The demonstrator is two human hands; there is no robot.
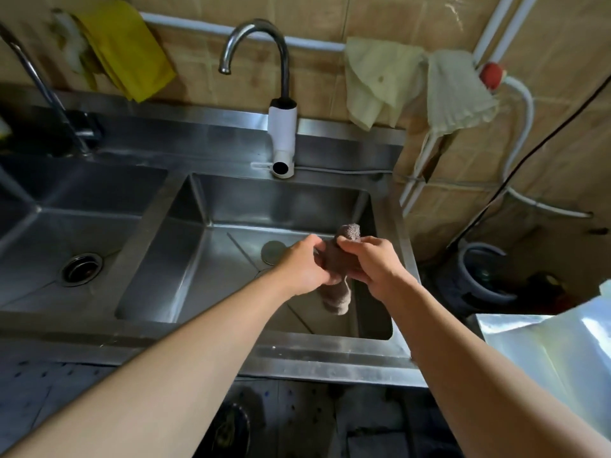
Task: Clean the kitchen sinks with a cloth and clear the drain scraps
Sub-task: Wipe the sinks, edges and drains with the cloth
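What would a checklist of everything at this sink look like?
Surface: steel right sink, no scraps seen; drain cover in place.
Job's things: brown cloth, bunched above the right sink; left sink with open drain.
Clutter: nothing seen in the sinks.
Hands: left hand and right hand both grip the cloth.
Cables: black cable on the right wall.
Surroundings: tap; yellow cloth and pale cloths hanging.

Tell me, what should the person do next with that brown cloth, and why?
Probably lower the cloth to the right sink's floor and start wiping. Both the left hand and right hand grip it bunched above that basin, as if wringing it, and no water runs from the faucet.
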